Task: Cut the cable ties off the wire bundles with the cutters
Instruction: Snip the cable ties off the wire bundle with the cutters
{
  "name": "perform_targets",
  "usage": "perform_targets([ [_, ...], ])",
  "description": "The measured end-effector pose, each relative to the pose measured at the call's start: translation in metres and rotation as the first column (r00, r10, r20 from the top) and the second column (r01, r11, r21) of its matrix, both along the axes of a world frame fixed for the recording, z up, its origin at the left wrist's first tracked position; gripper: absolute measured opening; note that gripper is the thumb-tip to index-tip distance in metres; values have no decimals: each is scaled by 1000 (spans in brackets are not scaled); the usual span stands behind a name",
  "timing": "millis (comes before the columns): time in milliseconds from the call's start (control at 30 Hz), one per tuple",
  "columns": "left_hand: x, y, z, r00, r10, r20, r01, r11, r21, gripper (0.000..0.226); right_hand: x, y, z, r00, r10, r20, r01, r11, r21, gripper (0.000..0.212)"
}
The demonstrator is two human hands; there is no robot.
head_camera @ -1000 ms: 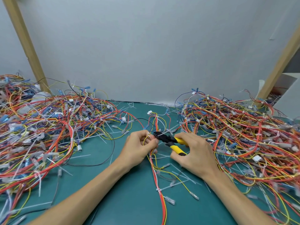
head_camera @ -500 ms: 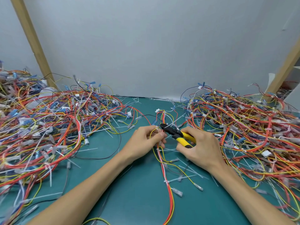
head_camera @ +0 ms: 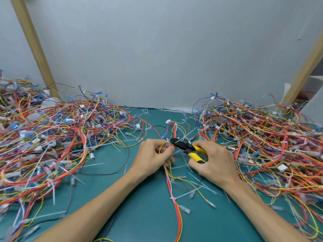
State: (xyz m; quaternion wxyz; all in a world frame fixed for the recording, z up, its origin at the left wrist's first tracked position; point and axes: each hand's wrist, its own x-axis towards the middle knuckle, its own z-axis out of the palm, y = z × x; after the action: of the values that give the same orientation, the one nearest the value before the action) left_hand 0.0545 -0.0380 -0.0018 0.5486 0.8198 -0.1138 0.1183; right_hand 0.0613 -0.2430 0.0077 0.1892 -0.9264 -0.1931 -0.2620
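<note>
1. The left hand [head_camera: 153, 154] pinches a slim bundle of red, yellow and white wires [head_camera: 178, 219] between its curled fingers [head_camera: 167, 151] and thumb. That stretch appears to be lifted off the teal worktop [head_camera: 139, 222], probably to steady the wires and offer one tie to the blades.
2. The right hand [head_camera: 215, 161] grips the yellow-handled cutters with a black head [head_camera: 185, 147], its fingers [head_camera: 204, 144] curled round both handles so that a squeeze would make the cut. The handles stand a little apart. The head points left and sits just beside the left fingertips. Whether the jaws are round a tie is too small to tell.
3. The bundle runs from near the grey wall, through the left hand, then down the middle of the worktop toward the person. A white cable tie [head_camera: 172, 198] rings it lower down, so this bundle likely needs more cuts.
4. A tangled heap of coloured wires on the left [head_camera: 52, 137] and another on the right [head_camera: 262, 137] flank the working gap, both within reach. Which heap is finished cannot be told.
5. Loose white tie strips [head_camera: 201, 184] lie scattered under and around the hands, presumably where cut pieces drop.
</note>
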Motion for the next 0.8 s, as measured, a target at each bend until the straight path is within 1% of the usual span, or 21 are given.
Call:
perform_targets([
  [133, 1, 1, -3, 1000, 3, -23, -4, 1000, -27, 23, -1, -2, -2, 999, 20, 42, -20, 1000, -13, 32],
  [300, 4, 3, -4, 998, -28, -58, 24, 998, -56, 33, 2, -5, -3, 998, 34, 62, -33, 999, -4, 40],
  [400, 4, 3, -3, 998, -31, -60, 28, 998, -55, 33, 3, -7, -4, 996, 42, 81, -42, 999, 5, 42],
  [533, 7, 3, -6, 996, -48, -74, 41, 994, -98, 31, 5, -8, -5, 994, 58, 90, -57, 998, -6, 42],
  [633, 9, 3, -8, 997, -44, -63, 39, 995, -88, 27, 6, -8, -5, 995, 66, 71, -67, 998, 5, 42],
  [800, 9, 3, -9, 997, -32, -63, 28, 997, -72, 31, 7, -7, -4, 995, 82, 60, -83, 997, 10, 46],
])
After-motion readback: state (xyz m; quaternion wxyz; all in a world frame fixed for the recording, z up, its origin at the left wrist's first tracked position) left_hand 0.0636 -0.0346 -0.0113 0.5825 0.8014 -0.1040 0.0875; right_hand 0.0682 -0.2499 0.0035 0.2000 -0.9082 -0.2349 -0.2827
